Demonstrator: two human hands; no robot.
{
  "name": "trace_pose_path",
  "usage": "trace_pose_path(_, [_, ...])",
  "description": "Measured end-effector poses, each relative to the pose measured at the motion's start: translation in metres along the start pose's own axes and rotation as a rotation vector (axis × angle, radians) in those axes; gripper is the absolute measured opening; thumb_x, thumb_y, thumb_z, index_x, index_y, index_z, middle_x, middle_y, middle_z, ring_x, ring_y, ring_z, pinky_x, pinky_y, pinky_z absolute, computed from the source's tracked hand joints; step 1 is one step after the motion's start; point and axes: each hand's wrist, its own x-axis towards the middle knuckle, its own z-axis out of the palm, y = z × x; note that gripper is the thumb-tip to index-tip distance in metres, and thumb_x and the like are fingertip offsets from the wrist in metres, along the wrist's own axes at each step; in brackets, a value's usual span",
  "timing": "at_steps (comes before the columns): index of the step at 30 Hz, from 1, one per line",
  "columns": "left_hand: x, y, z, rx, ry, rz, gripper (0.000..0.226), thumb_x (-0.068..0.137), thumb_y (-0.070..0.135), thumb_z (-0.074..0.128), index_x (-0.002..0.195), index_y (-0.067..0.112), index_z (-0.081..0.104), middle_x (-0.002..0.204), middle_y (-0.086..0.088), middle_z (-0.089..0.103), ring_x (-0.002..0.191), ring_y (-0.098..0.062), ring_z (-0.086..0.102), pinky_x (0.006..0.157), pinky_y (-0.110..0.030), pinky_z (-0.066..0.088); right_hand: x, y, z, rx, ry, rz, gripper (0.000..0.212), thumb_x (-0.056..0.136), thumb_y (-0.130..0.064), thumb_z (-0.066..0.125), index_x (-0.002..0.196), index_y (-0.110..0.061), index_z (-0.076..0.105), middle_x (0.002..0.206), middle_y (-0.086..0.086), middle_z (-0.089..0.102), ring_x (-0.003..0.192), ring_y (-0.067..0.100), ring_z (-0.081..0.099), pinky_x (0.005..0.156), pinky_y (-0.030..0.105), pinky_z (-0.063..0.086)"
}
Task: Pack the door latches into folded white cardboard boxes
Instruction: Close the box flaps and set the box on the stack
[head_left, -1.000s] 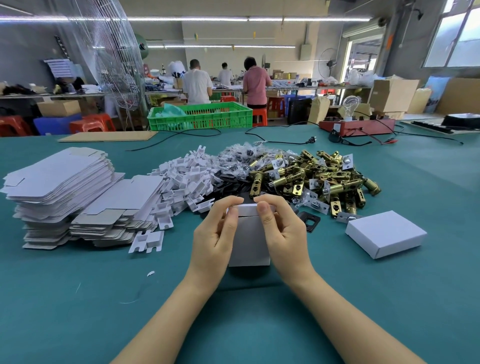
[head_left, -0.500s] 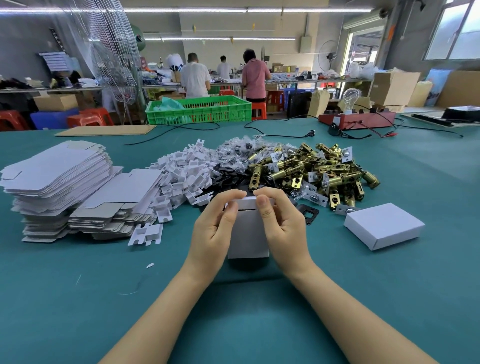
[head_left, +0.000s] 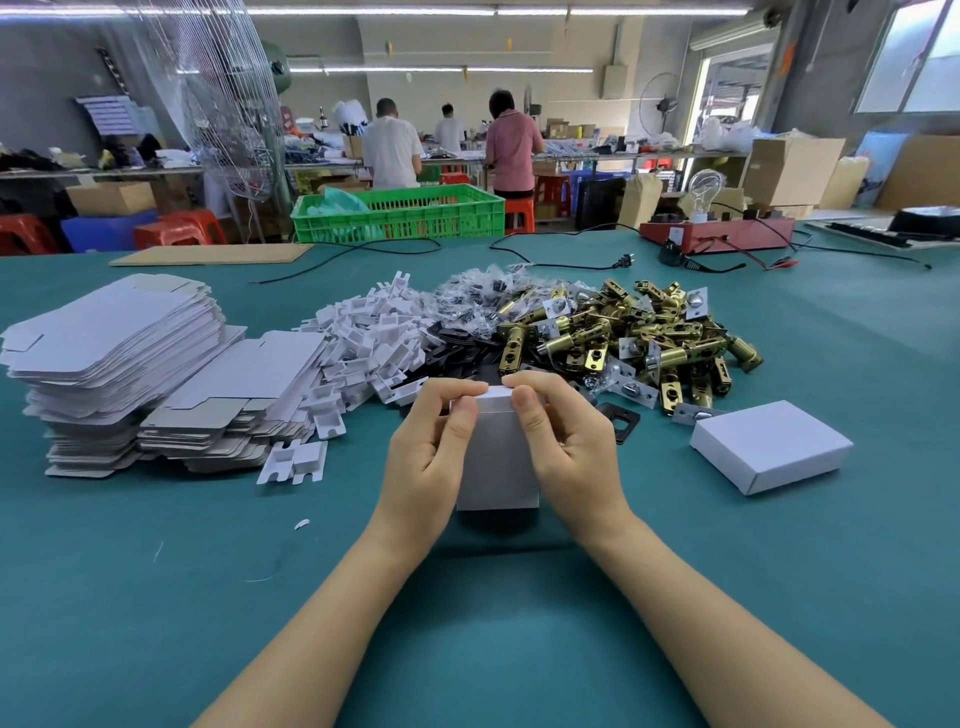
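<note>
One finished box (head_left: 771, 447) sits on the worktop (head_left: 156, 597). Left hand (head_left: 431, 452) and right hand (head_left: 566, 447) both grip a second box (head_left: 496, 457), closing its top flap. Huge latch pile (head_left: 639, 338) left, so barely started.

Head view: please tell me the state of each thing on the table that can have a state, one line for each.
box in the hands: upright, top flap being pressed shut
left hand: gripping the box
right hand: gripping the box
finished white box: closed, lying flat
stack of box blanks: flat, unfolded
brass door latches: loose pile, unpacked
</note>
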Motion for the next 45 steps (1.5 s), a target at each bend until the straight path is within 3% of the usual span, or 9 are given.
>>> trace_pose_path(4, [-0.001, -0.001, -0.001, 0.016, -0.012, 0.027, 0.015, 0.096, 0.037, 0.046, 0.098, 0.044, 0.058, 0.086, 0.001, 0.06, 0.083, -0.032, 0.053, 0.073, -0.037, 0.044, 0.0, 0.001, -0.001, -0.022, -0.003, -0.014, 0.022, 0.096, -0.022, 0.05, 0.102, -0.011, 0.069, 0.091, -0.01, 0.067, 0.079, -0.002, 0.058, 0.071, 0.013, 0.041])
trace_pose_path(12, [-0.001, -0.004, -0.004, 0.018, -0.073, 0.06, 0.016, 0.093, 0.045, 0.045, 0.099, 0.054, 0.058, 0.089, 0.022, 0.063, 0.079, -0.001, 0.055, 0.071, -0.012, 0.043, -0.001, 0.002, -0.003, -0.046, 0.056, -0.067, 0.024, 0.095, -0.021, 0.053, 0.1, -0.008, 0.072, 0.093, -0.006, 0.07, 0.083, -0.001, 0.062, 0.073, 0.015, 0.045])
trace_pose_path(17, [-0.001, -0.008, -0.005, 0.063, -0.075, 0.121, 0.01, 0.095, 0.037, 0.048, 0.1, 0.037, 0.056, 0.084, 0.026, 0.061, 0.072, 0.004, 0.053, 0.068, -0.008, 0.038, 0.0, 0.004, -0.006, -0.186, 0.121, -0.237, 0.017, 0.09, -0.011, 0.062, 0.099, -0.004, 0.074, 0.098, -0.005, 0.069, 0.092, 0.003, 0.066, 0.081, 0.014, 0.05])
trace_pose_path(25, [-0.001, -0.013, -0.006, 0.143, -0.077, 0.187, 0.016, 0.097, 0.02, 0.05, 0.103, 0.034, 0.056, 0.087, 0.029, 0.059, 0.069, 0.005, 0.051, 0.068, -0.007, 0.037, -0.001, 0.004, -0.002, -0.122, 0.127, -0.14, 0.022, 0.093, -0.021, 0.057, 0.101, -0.009, 0.074, 0.094, -0.006, 0.071, 0.084, 0.0, 0.065, 0.074, 0.016, 0.049])
trace_pose_path(30, [-0.005, -0.017, -0.006, 0.076, -0.135, -0.008, 0.038, 0.094, 0.036, 0.058, 0.118, 0.063, 0.044, 0.094, 0.01, 0.065, 0.073, -0.025, 0.062, 0.066, -0.027, 0.052, -0.007, 0.006, -0.004, -0.106, -0.114, 0.039, 0.032, 0.087, -0.044, 0.057, 0.117, -0.035, 0.057, 0.086, -0.016, 0.063, 0.07, 0.004, 0.06, 0.062, 0.02, 0.046])
trace_pose_path(32, [-0.004, -0.018, -0.006, -0.004, -0.132, -0.183, 0.055, 0.085, 0.046, 0.063, 0.123, 0.071, 0.031, 0.101, 0.006, 0.067, 0.08, -0.019, 0.07, 0.07, -0.028, 0.057, -0.006, 0.007, -0.003, -0.072, -0.162, 0.141, 0.033, 0.086, -0.045, 0.058, 0.117, -0.051, 0.048, 0.089, -0.008, 0.066, 0.073, 0.012, 0.063, 0.061, 0.028, 0.052])
trace_pose_path(37, [0.003, -0.025, -0.011, -0.021, -0.166, -0.383, 0.041, 0.079, 0.046, 0.07, 0.115, 0.038, 0.054, 0.107, 0.0, 0.072, 0.093, -0.012, 0.07, 0.078, -0.025, 0.057, 0.0, 0.01, -0.003, 0.103, -0.085, 0.41, 0.043, 0.089, -0.038, 0.065, 0.127, -0.043, 0.043, 0.097, 0.002, 0.069, 0.084, 0.017, 0.068, 0.076, 0.038, 0.058])
trace_pose_path(41, [0.005, -0.03, -0.009, -0.023, -0.136, -0.438, 0.024, 0.091, 0.032, 0.067, 0.113, 0.03, 0.056, 0.083, 0.004, 0.076, 0.075, -0.009, 0.071, 0.067, -0.023, 0.055, 0.002, 0.011, -0.002, 0.135, -0.01, 0.605, 0.023, 0.089, -0.036, 0.066, 0.107, -0.032, 0.052, 0.094, 0.009, 0.07, 0.086, 0.027, 0.068, 0.08, 0.051, 0.055])
trace_pose_path(45, [0.008, -0.031, -0.01, -0.115, -0.058, -0.527, 0.016, 0.102, 0.027, 0.05, 0.106, 0.017, 0.061, 0.067, 0.004, 0.067, 0.054, -0.01, 0.062, 0.049, -0.021, 0.05, 0.008, 0.007, -0.007, 0.2, 0.096, 0.813, 0.02, 0.087, -0.037, 0.067, 0.096, -0.027, 0.052, 0.103, 0.004, 0.065, 0.087, 0.02, 0.066, 0.067, 0.036, 0.055])
